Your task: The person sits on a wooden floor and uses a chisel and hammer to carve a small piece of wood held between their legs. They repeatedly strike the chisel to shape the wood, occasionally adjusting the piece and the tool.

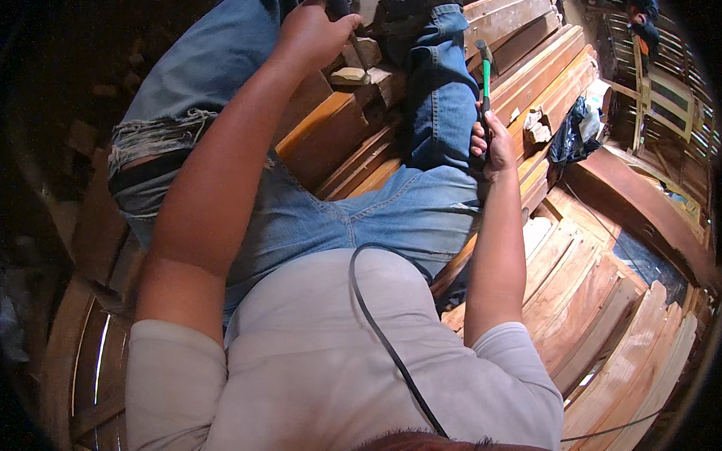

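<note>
My left hand (313, 35) is wrapped round the dark handle of a chisel (359, 52). Its thin blade points down at a wooden beam (318, 135) between my legs, the tip beside small pale wood pieces (348, 76). My right hand (497, 145) grips a hammer (486, 72) with a green and black handle. The hammer's head is raised beyond my right knee, apart from the chisel. The top of the chisel's handle is cut off by the picture's upper edge.
Long stacked timbers (530, 68) run along my right side, with a black plastic bag (568, 135) by them. Pale planks (620, 359) lie at the lower right. Another person (635, 1) is at the far right. A black cable (381, 336) hangs over my shirt.
</note>
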The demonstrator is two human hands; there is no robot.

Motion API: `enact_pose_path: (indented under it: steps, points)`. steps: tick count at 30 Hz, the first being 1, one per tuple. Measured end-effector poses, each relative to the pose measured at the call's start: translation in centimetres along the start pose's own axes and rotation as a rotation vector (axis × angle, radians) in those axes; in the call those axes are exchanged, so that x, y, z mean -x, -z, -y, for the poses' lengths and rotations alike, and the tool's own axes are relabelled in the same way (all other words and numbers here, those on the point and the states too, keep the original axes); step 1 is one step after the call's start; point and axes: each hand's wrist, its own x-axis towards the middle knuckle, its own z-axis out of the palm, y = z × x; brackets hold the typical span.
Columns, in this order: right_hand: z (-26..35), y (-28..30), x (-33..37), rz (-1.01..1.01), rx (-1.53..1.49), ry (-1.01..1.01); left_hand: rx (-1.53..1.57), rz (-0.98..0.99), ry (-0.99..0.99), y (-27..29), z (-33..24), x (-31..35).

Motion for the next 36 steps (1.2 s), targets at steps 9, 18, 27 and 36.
enact_pose_path:
  steps: [9, 18, 27, 36]
  points:
    - [0.5, -0.1, -0.1, 0.064, -0.004, -0.006, 0.3, 0.066, 0.09, -0.4, 0.3, 0.2]
    - [0.5, 0.7, -0.6, 0.09, -0.026, -0.012, 0.254, 0.1, 0.055, 0.2, 0.2, -0.1]
    - [1.5, -0.4, -0.6, 0.029, 0.137, 0.003, -0.176, 0.175, 0.074, 0.5, -1.4, -1.1]
    - [13.2, -9.9, 2.6, 0.074, 0.614, 0.345, 0.12, 0.28, 0.024, -0.4, -0.9, -2.5]
